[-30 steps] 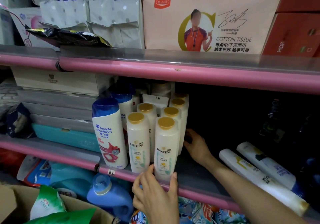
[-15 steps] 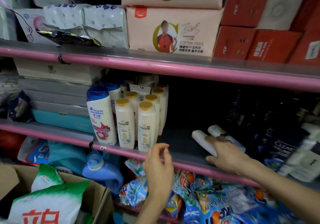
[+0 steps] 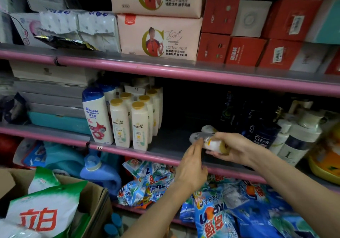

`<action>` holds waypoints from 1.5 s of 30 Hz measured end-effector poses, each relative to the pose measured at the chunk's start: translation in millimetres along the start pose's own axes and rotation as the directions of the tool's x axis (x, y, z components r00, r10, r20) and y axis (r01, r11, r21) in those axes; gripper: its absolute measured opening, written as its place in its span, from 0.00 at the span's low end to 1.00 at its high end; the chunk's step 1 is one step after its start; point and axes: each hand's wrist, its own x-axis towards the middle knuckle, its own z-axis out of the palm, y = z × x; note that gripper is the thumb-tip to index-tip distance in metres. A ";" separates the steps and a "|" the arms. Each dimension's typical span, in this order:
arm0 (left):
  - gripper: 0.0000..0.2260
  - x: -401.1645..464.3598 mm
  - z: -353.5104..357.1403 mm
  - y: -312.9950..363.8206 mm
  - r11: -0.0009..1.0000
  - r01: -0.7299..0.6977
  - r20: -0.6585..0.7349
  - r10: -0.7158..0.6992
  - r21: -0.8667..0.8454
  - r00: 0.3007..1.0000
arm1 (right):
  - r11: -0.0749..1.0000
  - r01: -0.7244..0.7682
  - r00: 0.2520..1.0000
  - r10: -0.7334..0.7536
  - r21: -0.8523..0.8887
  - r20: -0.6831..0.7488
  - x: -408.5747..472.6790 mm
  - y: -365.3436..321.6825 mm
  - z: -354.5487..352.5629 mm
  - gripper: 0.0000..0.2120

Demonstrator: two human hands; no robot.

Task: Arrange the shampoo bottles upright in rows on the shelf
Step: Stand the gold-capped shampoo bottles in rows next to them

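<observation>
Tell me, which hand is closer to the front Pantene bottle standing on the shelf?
Left. The left hand reaches up just right of the front Pantene bottle; the right hand is farther right, holding a lying bottle.

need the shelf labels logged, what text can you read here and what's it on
"head & shoulders": blue-capped bottle
"PANTENE": front gold-capped bottles
"CLEAR": dark bottle
"COTTON TISSUE": pink tissue packs
"16": card behind the bottles
"6": tag on shelf rail
"L": white bottle
Bottle in right hand: blurred, unreadable.
</observation>
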 end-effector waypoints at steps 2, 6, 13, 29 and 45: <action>0.37 2.5 -3.5 -0.4 1.000 -0.013 -0.055 0.013 0.013 0.998 | 0.986 -0.092 0.993 0.079 0.141 0.093 -15.5 -5.8 -3.4 0.18; 0.28 4.6 -22.5 1.8 0.993 -0.041 -0.270 0.069 0.106 0.960 | 0.978 -0.190 0.945 0.159 0.082 0.287 -44.0 -11.9 -4.8 0.24; 0.10 -16.7 -56.8 4.7 0.989 -0.042 -0.167 0.017 -0.145 0.986 | 0.987 -0.034 0.948 0.081 -0.155 0.309 -64.7 -6.4 6.3 0.40; 0.10 -50.3 -69.8 14.1 0.840 0.245 0.181 -0.177 -0.484 0.967 | 0.978 0.154 0.941 -0.188 0.140 0.281 -89.1 6.1 44.3 0.27; 0.08 -43.5 -75.5 21.0 0.742 0.299 0.192 -0.230 -0.600 0.954 | 0.956 0.273 0.918 -0.291 0.103 0.270 -89.1 9.4 51.1 0.33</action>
